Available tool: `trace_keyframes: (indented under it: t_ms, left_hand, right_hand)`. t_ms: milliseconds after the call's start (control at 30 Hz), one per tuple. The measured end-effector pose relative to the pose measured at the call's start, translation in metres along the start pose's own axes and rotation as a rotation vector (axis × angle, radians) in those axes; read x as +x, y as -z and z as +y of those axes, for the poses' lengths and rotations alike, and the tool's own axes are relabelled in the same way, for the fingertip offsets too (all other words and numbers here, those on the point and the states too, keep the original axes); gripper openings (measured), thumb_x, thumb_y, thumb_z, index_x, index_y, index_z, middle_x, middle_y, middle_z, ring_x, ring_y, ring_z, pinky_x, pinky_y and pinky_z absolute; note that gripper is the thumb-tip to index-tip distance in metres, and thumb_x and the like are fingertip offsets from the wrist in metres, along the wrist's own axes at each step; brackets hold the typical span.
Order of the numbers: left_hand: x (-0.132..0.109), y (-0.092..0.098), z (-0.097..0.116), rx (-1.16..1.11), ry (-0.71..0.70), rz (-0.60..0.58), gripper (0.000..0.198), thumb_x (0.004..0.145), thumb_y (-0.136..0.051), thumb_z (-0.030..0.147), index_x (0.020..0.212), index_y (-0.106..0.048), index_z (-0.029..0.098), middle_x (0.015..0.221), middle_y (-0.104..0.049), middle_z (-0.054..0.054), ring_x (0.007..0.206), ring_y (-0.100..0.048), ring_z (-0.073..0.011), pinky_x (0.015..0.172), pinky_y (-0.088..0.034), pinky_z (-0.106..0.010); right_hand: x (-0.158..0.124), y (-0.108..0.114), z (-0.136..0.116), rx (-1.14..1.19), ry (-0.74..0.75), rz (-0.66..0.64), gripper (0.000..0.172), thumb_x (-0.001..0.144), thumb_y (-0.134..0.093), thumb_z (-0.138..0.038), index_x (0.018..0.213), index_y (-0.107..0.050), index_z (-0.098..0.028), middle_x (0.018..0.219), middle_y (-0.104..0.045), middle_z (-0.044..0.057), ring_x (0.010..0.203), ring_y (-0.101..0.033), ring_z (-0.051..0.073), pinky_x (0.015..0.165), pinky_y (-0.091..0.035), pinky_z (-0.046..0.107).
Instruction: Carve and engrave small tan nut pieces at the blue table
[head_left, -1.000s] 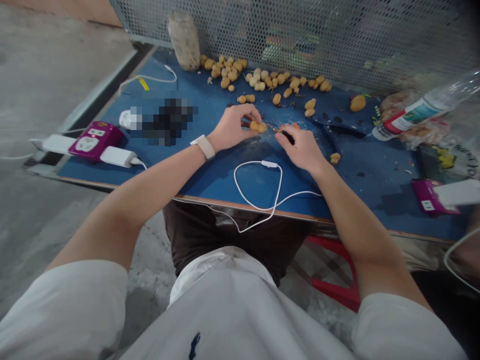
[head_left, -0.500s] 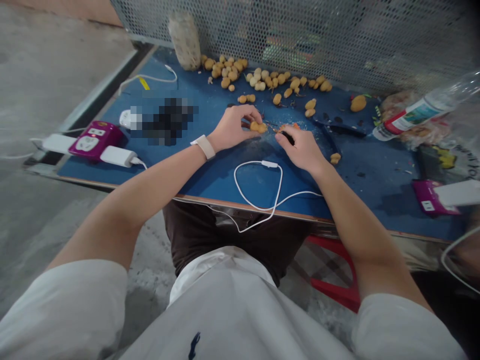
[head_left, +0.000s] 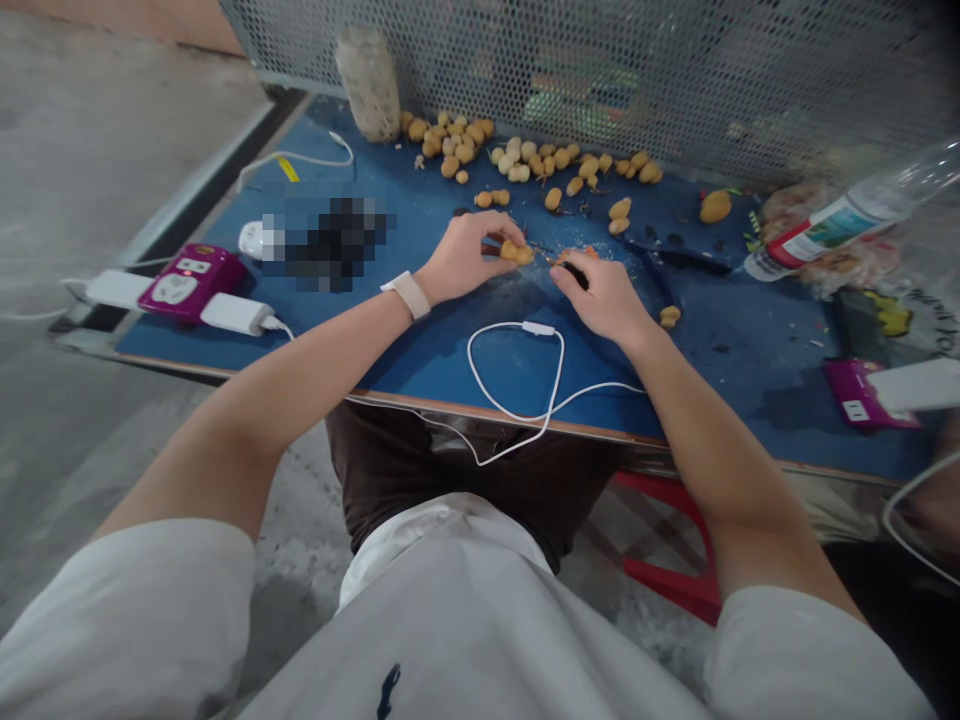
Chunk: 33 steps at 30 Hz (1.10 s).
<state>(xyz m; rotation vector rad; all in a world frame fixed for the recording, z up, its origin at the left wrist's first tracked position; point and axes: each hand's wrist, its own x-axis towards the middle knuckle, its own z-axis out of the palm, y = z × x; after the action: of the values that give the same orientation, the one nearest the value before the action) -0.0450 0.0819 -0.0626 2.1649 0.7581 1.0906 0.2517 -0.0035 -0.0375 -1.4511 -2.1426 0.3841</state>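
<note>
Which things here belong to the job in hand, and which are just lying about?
In the job, judging by the hands:
- yellow piece, in the left hand
- dark-handled tool, in the right hand
- probably the similar loose pieces

Apparently just lying about:
- plastic bottle
- white cable
- purple socket block

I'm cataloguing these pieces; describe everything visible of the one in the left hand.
The gourd-like piece is small, yellowish and lobed. It lies sideways, pinched by fingers of the left hand over the blue tabletop. A thin tool in the right hand points at its right end; contact and material are unclear.
</note>
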Motion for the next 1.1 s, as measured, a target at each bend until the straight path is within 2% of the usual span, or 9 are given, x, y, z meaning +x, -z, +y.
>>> trace_keyframes:
  t_ms: [67,200,367,467,600,767,867,1100]
  left_hand:
    - [0.000,0.000,0.001,0.002,-0.011,0.002,0.024,0.100,-0.101,0.019,0.122,-0.090,0.022,0.142,-0.096,-0.013,0.130,-0.093,-0.0276,0.110,-0.080,-0.038]
    - [-0.001,0.001,0.003,0.030,-0.009,0.033,0.022,0.105,-0.103,0.029,0.121,-0.089,0.023,0.137,-0.095,-0.013,0.131,-0.093,-0.0291,0.113,-0.081,-0.043]
    - [-0.001,0.002,0.001,0.034,-0.060,0.025,0.023,0.104,-0.097,0.019,0.127,-0.092,0.023,0.144,-0.094,-0.013,0.136,-0.091,-0.0280,0.114,-0.080,-0.041]
    - [0.000,0.001,-0.002,0.029,-0.052,0.022,0.023,0.104,-0.099,0.022,0.126,-0.092,0.026,0.144,-0.094,-0.012,0.135,-0.092,-0.0296,0.115,-0.081,-0.044]
    - [0.001,0.000,-0.001,0.021,-0.029,0.020,0.023,0.100,-0.101,0.020,0.120,-0.092,0.028,0.140,-0.094,-0.011,0.131,-0.092,-0.0301,0.113,-0.081,-0.045]
    - [0.001,-0.001,0.004,0.010,-0.034,0.036,0.026,0.097,-0.093,0.017,0.122,-0.092,0.022,0.138,-0.095,-0.012,0.123,-0.088,-0.0250,0.111,-0.079,-0.043]
    - [0.000,-0.001,0.004,-0.019,-0.040,0.051,0.025,0.096,-0.093,0.019,0.120,-0.092,0.023,0.138,-0.095,-0.012,0.122,-0.088,-0.0253,0.110,-0.079,-0.043]
    - [0.000,0.000,-0.001,0.006,-0.025,0.038,0.021,0.102,-0.098,0.031,0.122,-0.092,0.028,0.139,-0.095,-0.012,0.129,-0.091,-0.0289,0.110,-0.081,-0.044]
  right_hand:
    - [0.000,0.000,0.000,0.003,-0.002,0.001,0.088,0.114,-0.036,-0.114,0.095,-0.061,-0.032,0.082,-0.063,0.009,0.084,-0.065,0.035,0.087,-0.053,0.053]
    - [0.000,0.001,-0.001,0.006,-0.001,0.007,0.088,0.114,-0.037,-0.115,0.094,-0.060,-0.032,0.079,-0.060,0.008,0.083,-0.064,0.034,0.086,-0.053,0.052]
    - [0.000,0.000,-0.002,0.011,-0.010,0.010,0.088,0.113,-0.039,-0.115,0.093,-0.059,-0.033,0.080,-0.061,0.007,0.081,-0.063,0.034,0.085,-0.051,0.052]
    - [0.001,0.000,-0.001,0.023,-0.013,0.018,0.086,0.114,-0.039,-0.114,0.093,-0.060,-0.033,0.082,-0.064,0.008,0.085,-0.065,0.036,0.089,-0.053,0.053]
    - [0.001,0.000,-0.003,0.037,-0.022,0.016,0.079,0.117,-0.045,-0.108,0.095,-0.063,-0.033,0.086,-0.069,0.008,0.089,-0.067,0.036,0.092,-0.055,0.053]
    - [0.000,0.005,-0.013,0.043,-0.031,-0.021,0.070,0.119,-0.048,-0.098,0.093,-0.055,-0.033,0.084,-0.063,0.005,0.082,-0.061,0.031,0.089,-0.049,0.049]
    - [0.000,0.006,-0.015,0.037,-0.032,-0.029,0.066,0.119,-0.049,-0.092,0.091,-0.052,-0.033,0.083,-0.061,0.005,0.081,-0.060,0.030,0.089,-0.048,0.049]
    - [0.001,0.001,-0.007,0.008,-0.037,0.000,0.082,0.116,-0.040,-0.110,0.093,-0.057,-0.033,0.084,-0.064,0.008,0.087,-0.066,0.036,0.092,-0.053,0.053]
